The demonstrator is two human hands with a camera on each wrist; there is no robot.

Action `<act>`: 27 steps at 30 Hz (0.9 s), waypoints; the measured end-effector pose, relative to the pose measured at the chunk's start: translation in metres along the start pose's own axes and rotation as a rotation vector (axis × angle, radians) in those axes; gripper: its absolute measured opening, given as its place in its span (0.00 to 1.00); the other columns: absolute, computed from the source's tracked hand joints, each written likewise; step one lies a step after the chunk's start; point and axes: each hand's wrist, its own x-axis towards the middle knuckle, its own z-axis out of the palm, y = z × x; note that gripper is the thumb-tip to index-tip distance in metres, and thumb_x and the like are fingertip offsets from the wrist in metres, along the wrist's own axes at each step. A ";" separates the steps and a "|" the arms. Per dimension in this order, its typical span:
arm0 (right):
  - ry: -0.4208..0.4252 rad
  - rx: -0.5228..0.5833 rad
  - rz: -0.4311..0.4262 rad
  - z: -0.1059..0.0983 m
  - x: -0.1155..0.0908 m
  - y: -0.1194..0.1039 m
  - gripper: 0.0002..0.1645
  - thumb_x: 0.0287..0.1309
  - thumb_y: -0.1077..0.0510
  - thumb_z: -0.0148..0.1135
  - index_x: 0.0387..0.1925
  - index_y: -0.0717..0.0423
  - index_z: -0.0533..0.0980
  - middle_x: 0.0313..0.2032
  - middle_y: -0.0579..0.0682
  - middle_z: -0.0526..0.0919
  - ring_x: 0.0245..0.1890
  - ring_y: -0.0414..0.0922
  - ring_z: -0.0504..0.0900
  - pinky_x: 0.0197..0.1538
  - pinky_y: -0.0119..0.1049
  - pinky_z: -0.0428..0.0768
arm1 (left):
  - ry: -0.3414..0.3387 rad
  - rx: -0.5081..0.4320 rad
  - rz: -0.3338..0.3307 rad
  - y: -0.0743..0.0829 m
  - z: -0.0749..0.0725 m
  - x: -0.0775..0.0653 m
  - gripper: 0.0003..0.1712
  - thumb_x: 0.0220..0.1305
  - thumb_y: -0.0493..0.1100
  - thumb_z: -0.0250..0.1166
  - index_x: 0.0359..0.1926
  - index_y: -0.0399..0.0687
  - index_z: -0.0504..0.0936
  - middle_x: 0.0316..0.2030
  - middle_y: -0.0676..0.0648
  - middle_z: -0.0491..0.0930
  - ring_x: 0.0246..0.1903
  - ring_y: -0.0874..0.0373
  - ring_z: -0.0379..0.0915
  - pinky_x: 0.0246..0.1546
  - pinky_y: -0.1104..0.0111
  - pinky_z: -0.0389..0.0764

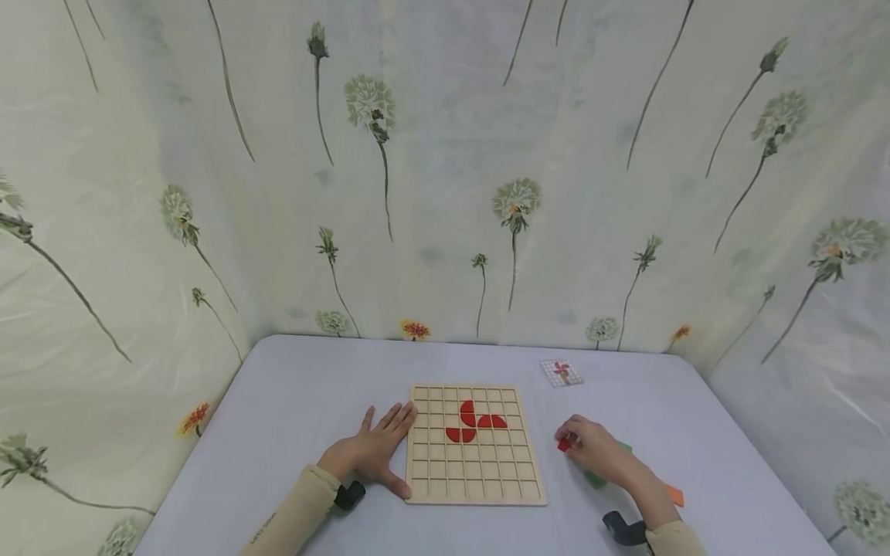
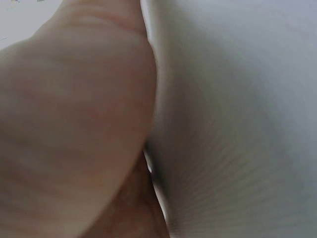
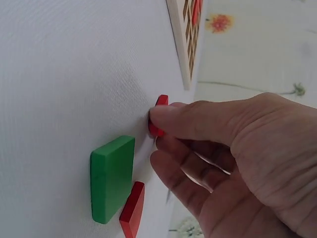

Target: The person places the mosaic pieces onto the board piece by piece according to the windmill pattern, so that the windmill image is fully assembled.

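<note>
My left wrist view is mostly the left hand [image 2: 74,124], so close that its creased skin blurs across the left half. A darker part of it, which I can't identify, shows below at [image 2: 133,210]. On the right I see the pale tabletop [image 2: 267,99], shaded beside the skin and faintly ribbed lower down. A thin bright sliver [image 2: 161,203] runs between them near the bottom. A pale, washed-out patch [image 2: 22,22] fills the top left corner.
</note>
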 end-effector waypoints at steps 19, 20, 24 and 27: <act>0.041 0.011 0.045 -0.005 0.000 0.004 0.21 0.49 0.60 0.72 0.46 0.60 0.78 0.38 0.48 0.78 0.39 0.44 0.75 0.41 0.40 0.76 | 0.000 0.001 0.003 0.000 0.003 0.001 0.78 0.37 0.78 0.68 0.77 0.46 0.36 0.77 0.46 0.33 0.76 0.47 0.28 0.69 0.38 0.31; 0.045 0.013 0.057 -0.005 0.000 0.004 0.21 0.50 0.58 0.73 0.45 0.61 0.78 0.37 0.48 0.78 0.38 0.43 0.75 0.40 0.40 0.75 | -0.001 0.000 0.003 -0.001 0.003 0.001 0.78 0.37 0.78 0.68 0.77 0.46 0.36 0.77 0.46 0.33 0.76 0.47 0.28 0.69 0.38 0.31; 0.031 0.003 0.105 -0.005 0.001 0.006 0.19 0.50 0.54 0.73 0.41 0.61 0.78 0.32 0.47 0.77 0.32 0.42 0.72 0.35 0.36 0.73 | 0.000 0.002 0.007 -0.003 0.003 0.003 0.78 0.37 0.78 0.68 0.77 0.46 0.35 0.77 0.46 0.32 0.76 0.47 0.27 0.69 0.38 0.30; 0.021 0.002 0.128 -0.001 0.002 0.007 0.15 0.50 0.56 0.73 0.37 0.60 0.79 0.29 0.46 0.78 0.30 0.40 0.73 0.33 0.34 0.74 | -0.002 -0.001 0.004 -0.003 0.004 0.003 0.78 0.37 0.78 0.68 0.77 0.47 0.35 0.77 0.46 0.32 0.76 0.48 0.27 0.69 0.38 0.29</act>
